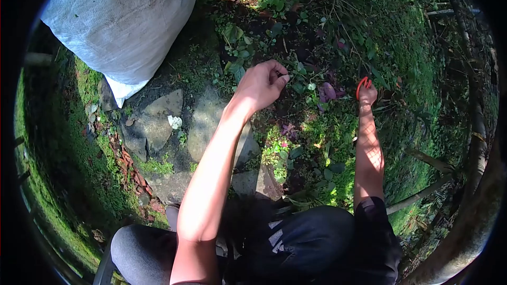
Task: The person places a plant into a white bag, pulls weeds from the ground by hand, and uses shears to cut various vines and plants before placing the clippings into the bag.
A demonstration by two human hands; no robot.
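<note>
My left hand [261,85] is over the low green plants [240,47], its thumb and fingertips pinched together. Whatever may be between those fingertips is too small to make out. Farther right, my right hand [367,94] is closed round the red handles [363,86] of a tool, whose far part is lost among the leaves. Purple leaves [328,92] grow between my two hands. A small whitish flower or leaf clump [175,122] lies on the stones to the left.
A large white woven sack [127,21] stands at the upper left. Flat grey stones [158,119] lie below it. Branches [422,192] cross the right side, and my bent knees [311,232] are at the bottom.
</note>
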